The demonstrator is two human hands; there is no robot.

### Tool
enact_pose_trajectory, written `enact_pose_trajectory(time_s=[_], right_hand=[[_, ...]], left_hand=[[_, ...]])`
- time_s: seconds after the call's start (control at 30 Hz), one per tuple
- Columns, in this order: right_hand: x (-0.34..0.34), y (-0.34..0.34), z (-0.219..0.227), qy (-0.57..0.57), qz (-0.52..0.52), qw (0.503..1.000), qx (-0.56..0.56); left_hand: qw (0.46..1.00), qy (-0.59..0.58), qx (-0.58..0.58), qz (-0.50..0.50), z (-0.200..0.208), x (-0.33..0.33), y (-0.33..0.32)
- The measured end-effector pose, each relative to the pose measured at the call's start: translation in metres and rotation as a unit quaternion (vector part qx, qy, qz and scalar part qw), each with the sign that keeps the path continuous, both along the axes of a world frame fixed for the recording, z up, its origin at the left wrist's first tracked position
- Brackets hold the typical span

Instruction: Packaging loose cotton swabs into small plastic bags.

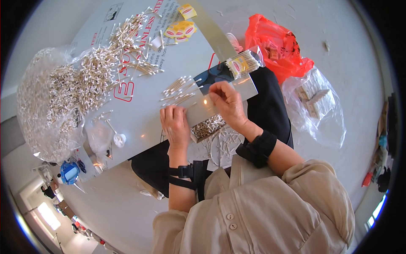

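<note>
Grey tbl w/ cotton swabs.
Loose swabs just beyond L hand; big swab pile + clear bag farther L of it; yellow cards well beyond; sm. white pot to its L.

Beige buttoned shirt, black wrist straps, black trousers

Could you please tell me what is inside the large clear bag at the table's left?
The clear bag holds many loose cotton swabs, which spread from its open side onto the table. Anything beneath their top layer is covered and cannot be seen.
</note>
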State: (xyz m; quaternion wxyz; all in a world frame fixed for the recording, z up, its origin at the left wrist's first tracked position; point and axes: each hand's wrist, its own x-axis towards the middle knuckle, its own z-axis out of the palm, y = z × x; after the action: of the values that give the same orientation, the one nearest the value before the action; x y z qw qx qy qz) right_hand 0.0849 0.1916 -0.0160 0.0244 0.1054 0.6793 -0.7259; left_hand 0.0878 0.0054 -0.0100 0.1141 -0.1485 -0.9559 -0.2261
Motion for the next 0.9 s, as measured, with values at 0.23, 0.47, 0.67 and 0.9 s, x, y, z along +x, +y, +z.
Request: enact_pose_trajectory(time_s=[0.23,0.47,0.67,0.9], right_hand=[[-0.026,-0.016,-0.014,0.124,-0.052,0.988,-0.075],[-0.048,-0.031,-0.012,0.121,-0.034,0.988,-0.091],[-0.050,-0.025,-0.019,0.139,-0.022,0.989,-0.052],[-0.051,-0.029,-0.012,0.127,-0.002,0.992,-0.026]], left_hand=[[0.925,0.059,0.334,0.171,-0.021,-0.018,-0.006],[0.806,0.044,0.551,0.210,-0.030,-0.035,0.002],[0.982,0.019,0.102,0.160,-0.013,-0.042,-0.037],[0.996,-0.013,0.032,0.079,0.000,-0.055,-0.061]])
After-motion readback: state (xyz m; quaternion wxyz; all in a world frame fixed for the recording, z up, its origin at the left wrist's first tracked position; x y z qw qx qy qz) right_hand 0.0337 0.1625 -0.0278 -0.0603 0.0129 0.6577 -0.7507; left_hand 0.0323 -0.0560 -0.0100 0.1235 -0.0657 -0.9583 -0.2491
